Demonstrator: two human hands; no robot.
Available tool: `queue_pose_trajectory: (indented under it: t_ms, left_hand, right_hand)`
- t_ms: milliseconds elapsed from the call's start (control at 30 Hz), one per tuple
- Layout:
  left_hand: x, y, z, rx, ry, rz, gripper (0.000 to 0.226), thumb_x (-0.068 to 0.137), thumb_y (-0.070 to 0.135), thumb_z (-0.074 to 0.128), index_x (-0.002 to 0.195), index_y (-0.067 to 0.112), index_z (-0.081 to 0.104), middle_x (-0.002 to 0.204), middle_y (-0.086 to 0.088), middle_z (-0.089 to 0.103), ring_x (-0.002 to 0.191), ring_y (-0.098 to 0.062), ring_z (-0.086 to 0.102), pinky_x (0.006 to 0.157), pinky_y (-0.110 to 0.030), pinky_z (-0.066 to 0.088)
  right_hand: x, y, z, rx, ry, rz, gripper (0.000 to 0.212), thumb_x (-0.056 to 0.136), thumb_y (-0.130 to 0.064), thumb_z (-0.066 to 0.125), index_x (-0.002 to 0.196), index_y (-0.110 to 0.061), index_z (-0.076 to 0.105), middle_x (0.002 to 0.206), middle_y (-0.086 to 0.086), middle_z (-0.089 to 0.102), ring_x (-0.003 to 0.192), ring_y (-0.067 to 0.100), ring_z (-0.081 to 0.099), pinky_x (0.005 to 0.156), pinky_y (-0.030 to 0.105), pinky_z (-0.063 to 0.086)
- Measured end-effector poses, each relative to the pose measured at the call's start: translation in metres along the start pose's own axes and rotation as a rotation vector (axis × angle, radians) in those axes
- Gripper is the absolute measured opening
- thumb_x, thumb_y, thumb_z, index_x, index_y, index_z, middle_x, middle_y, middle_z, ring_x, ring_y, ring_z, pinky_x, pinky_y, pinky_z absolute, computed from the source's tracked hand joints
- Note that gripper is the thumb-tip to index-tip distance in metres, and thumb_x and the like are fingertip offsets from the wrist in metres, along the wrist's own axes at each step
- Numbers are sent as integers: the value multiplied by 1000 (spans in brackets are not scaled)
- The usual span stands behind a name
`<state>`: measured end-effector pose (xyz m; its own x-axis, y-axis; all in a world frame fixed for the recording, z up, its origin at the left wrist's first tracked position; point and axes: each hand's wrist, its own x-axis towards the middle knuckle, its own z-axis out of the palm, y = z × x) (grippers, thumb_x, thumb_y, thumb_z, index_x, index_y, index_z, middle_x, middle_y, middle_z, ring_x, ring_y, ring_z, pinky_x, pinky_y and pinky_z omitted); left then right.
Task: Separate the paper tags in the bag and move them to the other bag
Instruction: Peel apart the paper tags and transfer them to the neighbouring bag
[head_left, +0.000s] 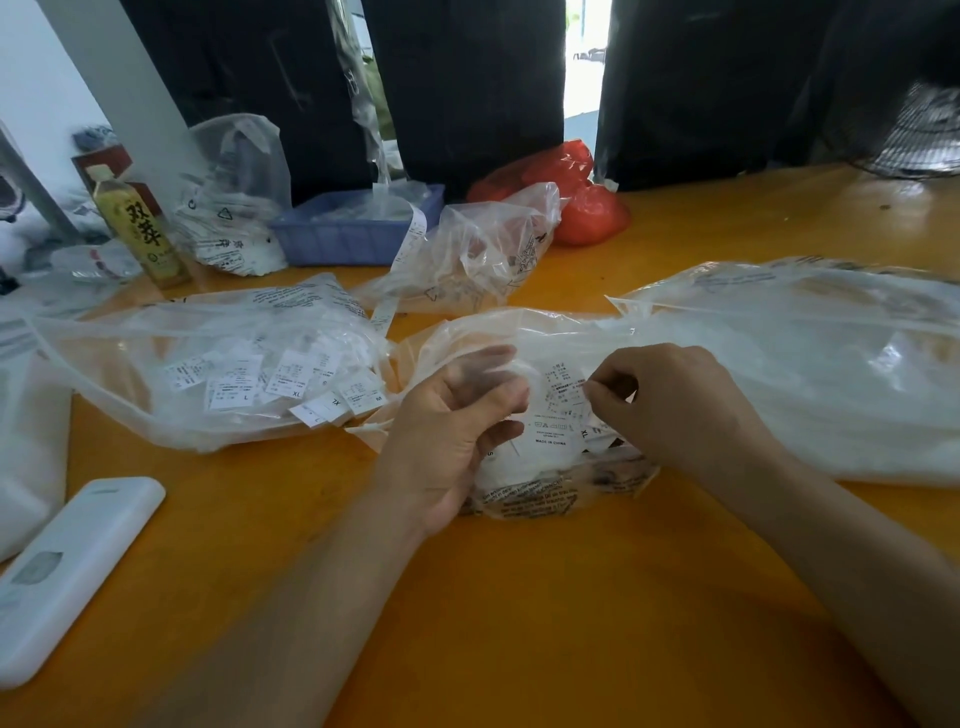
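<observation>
We are looking at a job partly done: left of our fingers, the left bag (208, 364) is already holding many separated tags (275, 382). Our left hand (457, 431) is reaching into the middle bag (519, 499), fingers loosely curled; whether they are gripping anything, we cannot tell. Our right hand (670, 405) is pinching the tag strip (558, 410) between both hands, with more still lying beneath.

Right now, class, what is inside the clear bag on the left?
The clear bag holds loose white paper tags, some marked L or XL. Whatever lies beneath the top tags is covered.
</observation>
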<state>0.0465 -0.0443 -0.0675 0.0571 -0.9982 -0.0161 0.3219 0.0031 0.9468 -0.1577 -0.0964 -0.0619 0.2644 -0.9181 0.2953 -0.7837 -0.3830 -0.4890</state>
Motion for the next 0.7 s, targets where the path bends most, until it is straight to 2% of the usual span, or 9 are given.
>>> queue_pose_trajectory:
  t_ms: [100,167,300,400,533,700]
  left_hand:
    - [-1,-1,0,46,17,-9,19,70,16,86,88,22,84,86,1,77,79,-10,73,47,-17,48]
    - [-1,-2,-1,43,21,-8,17,69,16,86,85,22,83,87,-1,79,81,-11,76,44,-16,45]
    - [0,-1,0,-38,23,-18,20,68,10,85,88,9,80,91,-12,80,83,-17,79,59,-15,58]
    - [-1,-1,1,-129,46,-25,17,67,3,83,83,5,79,91,-18,79,83,-24,80,66,-18,61]
    - [-1,1,3,-182,64,-34,10,69,8,82,79,9,81,87,-18,78,83,-28,80,69,-20,62]
    - [-2,1,3,-157,73,-49,8,75,13,80,82,12,83,89,-15,80,84,-24,80,65,-21,62]
  right_hand:
    - [-1,0,-3,109,26,16,15,92,-27,67,77,-30,69,75,-17,69,67,1,61,56,16,40]
    - [-1,-1,-4,136,-16,34,13,89,-29,68,77,-31,65,77,-16,68,67,4,62,56,21,43]
    - [-2,-2,0,114,-78,42,14,85,-29,71,75,-29,61,74,-13,65,65,13,65,54,29,50]
    - [-1,-1,6,115,-111,30,15,85,-23,72,83,-31,60,82,-13,65,73,7,62,61,28,53]
    - [-1,-1,13,134,-126,60,18,89,-24,67,102,-36,60,84,-15,64,74,3,60,62,28,52]
    - [-1,0,15,106,-133,13,20,94,-30,69,114,-34,67,89,-18,61,76,0,56,61,19,41]
